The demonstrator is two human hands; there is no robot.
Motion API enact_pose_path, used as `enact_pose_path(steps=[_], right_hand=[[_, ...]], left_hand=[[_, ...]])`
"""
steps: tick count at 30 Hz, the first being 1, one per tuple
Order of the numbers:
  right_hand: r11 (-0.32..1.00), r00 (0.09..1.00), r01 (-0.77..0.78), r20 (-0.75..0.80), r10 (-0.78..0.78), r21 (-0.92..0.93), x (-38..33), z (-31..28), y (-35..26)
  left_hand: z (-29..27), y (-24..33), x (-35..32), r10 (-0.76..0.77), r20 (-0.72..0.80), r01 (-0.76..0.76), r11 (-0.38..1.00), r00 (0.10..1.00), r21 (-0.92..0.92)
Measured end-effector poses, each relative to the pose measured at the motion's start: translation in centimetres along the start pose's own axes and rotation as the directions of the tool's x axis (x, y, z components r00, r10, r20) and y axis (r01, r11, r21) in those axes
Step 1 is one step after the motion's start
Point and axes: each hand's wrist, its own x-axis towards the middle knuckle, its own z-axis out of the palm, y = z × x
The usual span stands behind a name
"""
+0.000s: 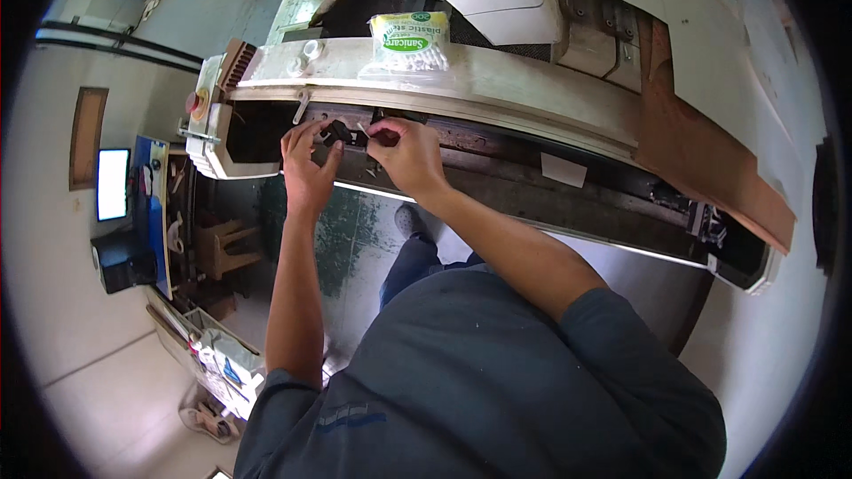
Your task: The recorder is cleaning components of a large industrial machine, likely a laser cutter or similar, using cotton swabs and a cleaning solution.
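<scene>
My left hand (307, 167) has its thumb and fingers closed around a small black part (338, 132) over the machine's open front channel (479, 139). Whether that part is fixed to the machine I cannot tell. Close by on the right, my right hand (410, 158) pinches a thin white cotton swab (361, 127), its tip close to the black part. Just beyond my hands, a clear plastic bag of cotton swabs (408, 51) lies on the machine's pale ledge (515, 80).
A brown board (710, 160) lies across the machine's right end. At the left end are a red push button (193, 102) and a brown brush (237, 64). Small white round pieces (311, 51) rest on the ledge. A lit monitor (113, 184) stands far left.
</scene>
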Motion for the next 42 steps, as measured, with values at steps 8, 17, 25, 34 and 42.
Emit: enact_pose_path(steps=[8, 17, 25, 34, 42], right_hand=[[0.991, 0.978, 0.079, -0.184, -0.098, -0.107, -1.0, 1.3, -1.1], [0.982, 0.943, 0.061, -0.312, -0.116, -0.179, -1.8, 2.8, -1.7], [0.975, 0.953, 0.128, -0.249, -0.171, -0.18, -1.2, 2.2, -0.6], [0.958, 0.955, 0.234, -0.145, -0.259, -0.166, -0.3, 2.3, 1.0], [0.955, 0.969, 0.207, -0.093, -0.231, -0.211, -0.3, 2.0, 0.3]], left_hand=[[0.2, -2.8, 1.3, -0.057, 0.117, 0.09, 0.95, 0.991, -0.298], [1.8, -6.0, 1.7, -0.031, 0.191, 0.123, 0.861, 0.981, -0.493], [2.0, -4.4, 1.2, -0.094, 0.145, 0.153, 0.862, 0.985, -0.482], [2.4, -3.8, 0.8, -0.124, 0.102, 0.16, 0.816, 0.987, -0.556], [2.5, -4.2, 0.8, -0.069, 0.049, 0.084, 0.887, 0.996, -0.454]])
